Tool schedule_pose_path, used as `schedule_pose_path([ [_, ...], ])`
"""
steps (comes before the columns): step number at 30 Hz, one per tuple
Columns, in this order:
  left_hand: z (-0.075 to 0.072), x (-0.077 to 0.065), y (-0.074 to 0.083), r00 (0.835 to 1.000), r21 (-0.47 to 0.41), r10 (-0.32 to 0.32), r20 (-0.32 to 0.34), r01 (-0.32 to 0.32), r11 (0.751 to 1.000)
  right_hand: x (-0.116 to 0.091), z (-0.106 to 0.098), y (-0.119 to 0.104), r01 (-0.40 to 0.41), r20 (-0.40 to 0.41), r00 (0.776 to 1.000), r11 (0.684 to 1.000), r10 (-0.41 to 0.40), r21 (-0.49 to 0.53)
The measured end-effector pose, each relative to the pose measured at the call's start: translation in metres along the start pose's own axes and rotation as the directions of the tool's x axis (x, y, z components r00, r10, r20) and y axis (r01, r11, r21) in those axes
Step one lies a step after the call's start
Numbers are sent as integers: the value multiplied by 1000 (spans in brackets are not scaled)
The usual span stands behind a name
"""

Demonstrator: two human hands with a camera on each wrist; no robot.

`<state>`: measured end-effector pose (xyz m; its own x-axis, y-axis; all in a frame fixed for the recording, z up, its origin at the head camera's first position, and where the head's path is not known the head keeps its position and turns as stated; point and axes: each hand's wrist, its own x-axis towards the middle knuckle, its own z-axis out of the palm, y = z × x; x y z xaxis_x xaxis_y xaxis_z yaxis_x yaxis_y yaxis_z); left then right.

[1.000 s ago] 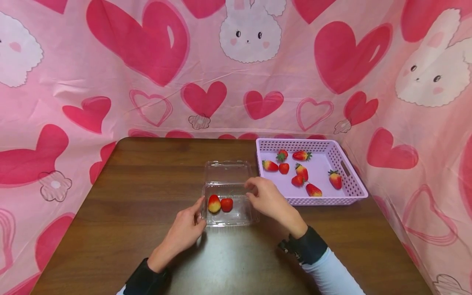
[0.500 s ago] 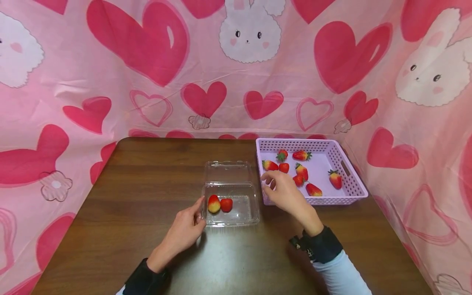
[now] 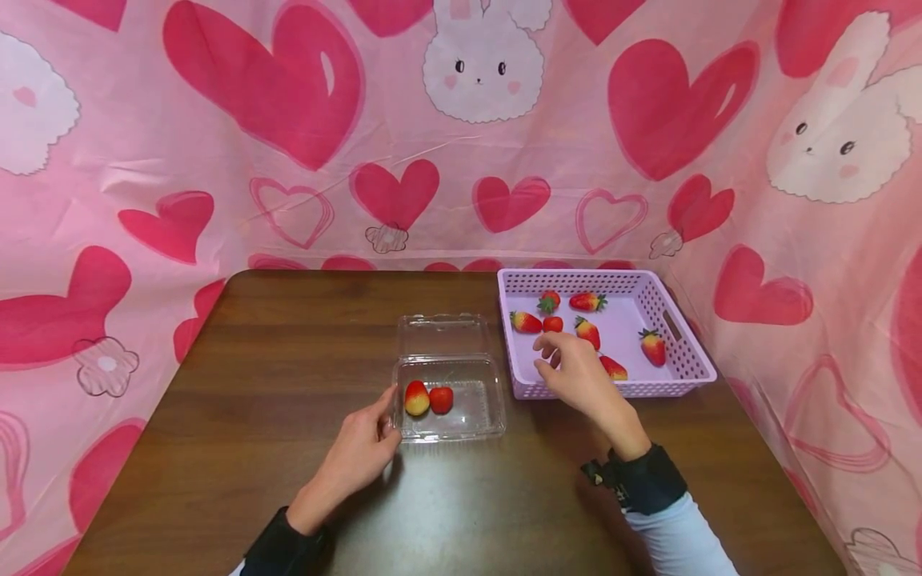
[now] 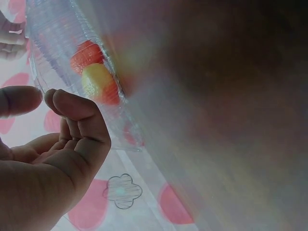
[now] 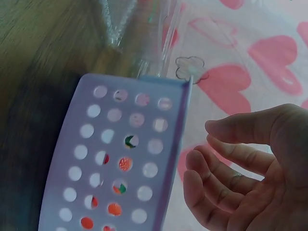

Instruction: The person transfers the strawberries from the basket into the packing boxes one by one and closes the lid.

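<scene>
A clear plastic clamshell box (image 3: 468,416) lies with its lid raised in the head view, and two strawberries (image 3: 416,398) without visible leaves sit at its left side. My left hand (image 3: 360,440) holds the box's front left corner; in the left wrist view the thumb and curled fingers (image 4: 77,106) meet at its wall. My right hand (image 3: 576,372) is above the front left wall of a lilac basket (image 3: 619,389), fingers loosely bent and apart, holding nothing. Several strawberries (image 3: 653,347) lie in that basket, some hidden behind the hand.
Both containers stand on a dark brown wooden table (image 3: 310,344). The basket's perforated side wall (image 5: 110,159) rises between the box and the strawberries. A pink curtain (image 3: 302,128) printed with hearts and rabbits hangs behind and beside the table.
My right hand has moved right, from the box's right edge to above the basket. The left hand and the two strawberries in the box have stayed in place.
</scene>
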<state>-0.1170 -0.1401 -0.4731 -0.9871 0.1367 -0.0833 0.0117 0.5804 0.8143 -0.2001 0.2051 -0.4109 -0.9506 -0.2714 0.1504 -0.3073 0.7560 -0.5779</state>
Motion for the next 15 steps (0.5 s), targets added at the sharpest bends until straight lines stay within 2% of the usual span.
schedule_pose_path([
  [15, -1, 0, -1, 1000, 13, 10, -15, -10, 1000, -7, -17, 34, -145, 46, 988, 988, 148, -62],
])
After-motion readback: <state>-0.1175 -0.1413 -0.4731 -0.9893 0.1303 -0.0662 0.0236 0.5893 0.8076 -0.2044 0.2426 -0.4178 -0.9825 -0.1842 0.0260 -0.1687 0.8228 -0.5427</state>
